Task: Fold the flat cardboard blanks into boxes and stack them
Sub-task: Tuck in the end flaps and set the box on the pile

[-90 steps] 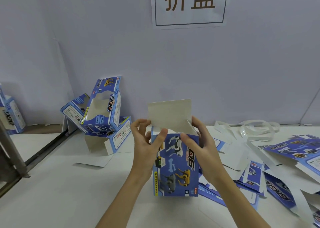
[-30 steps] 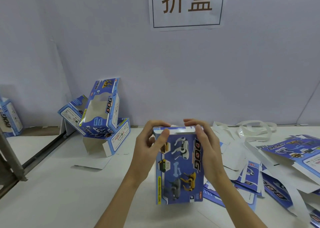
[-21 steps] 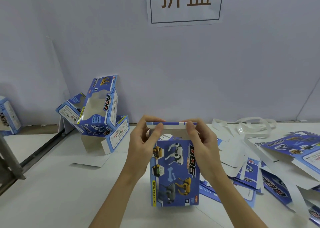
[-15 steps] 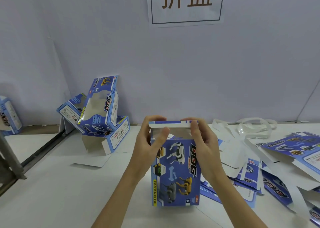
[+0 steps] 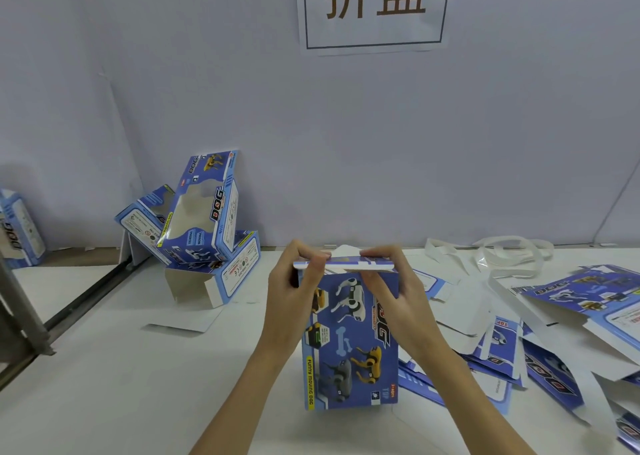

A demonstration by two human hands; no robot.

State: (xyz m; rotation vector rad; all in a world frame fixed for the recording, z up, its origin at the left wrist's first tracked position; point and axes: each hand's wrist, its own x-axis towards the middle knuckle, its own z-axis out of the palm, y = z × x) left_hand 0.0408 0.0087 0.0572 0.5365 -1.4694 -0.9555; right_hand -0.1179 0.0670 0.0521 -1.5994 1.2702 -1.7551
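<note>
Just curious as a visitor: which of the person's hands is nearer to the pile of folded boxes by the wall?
Left. The left hand grips the box's lid on the pile's side; the right hand grips its far side.

Single head view, forward-down, close over table (image 5: 104, 368).

White worktop (image 5: 114, 385) fills lower frame. Pale lavender wall panel (image 5: 381, 143) behind. Paper sign (image 5: 375, 9), two brown Chinese characters in a dark border, top centre, cut by frame edge. Loose white plastic straps (image 5: 498, 253) tangled at right, by the wall. Grey metal post (image 5: 17, 302), lower left edge.
</note>
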